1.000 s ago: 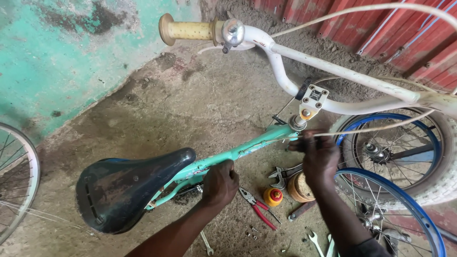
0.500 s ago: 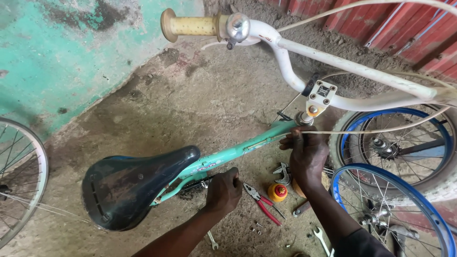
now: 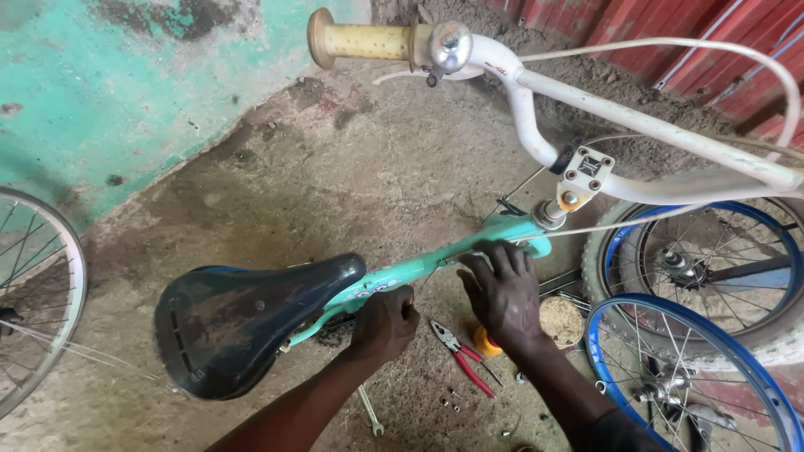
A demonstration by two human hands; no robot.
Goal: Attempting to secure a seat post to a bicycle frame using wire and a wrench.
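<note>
My right hand (image 3: 502, 293) lies flat on the teal frame tube (image 3: 435, 266), fingers spread wide over its front end just behind the head tube; palm down, gripping nothing. My left hand (image 3: 383, 322) is curled narrow around the same tube, just ahead of the saddle; whether it pinches anything besides the tube, I can't tell.

Labels: a small sticker on the tube between my hands, too blurred to make out. A white stem clamp plate (image 3: 584, 172) with bolts sits above the tube's front end.

Around the frame tube:
- black saddle (image 3: 243, 322), scuffed, at its rear end, hiding the seat post
- white handlebar (image 3: 620, 125) above and ahead, with a yellowish grip (image 3: 358, 38) and a chrome bell (image 3: 449, 47)
- red-handled pliers (image 3: 459, 356) on the ground below it, beside my right wrist
- small spanner (image 3: 369, 411) and loose nuts on the ground under my left forearm
- orange cap (image 3: 486, 341) partly under my right hand
- blue-rimmed wheels (image 3: 678, 368) stacked to the right of it
- a bare spoked wheel (image 3: 33, 293) far left, beyond the saddle

The frame tube slopes up from saddle to head tube, paint worn.
</note>
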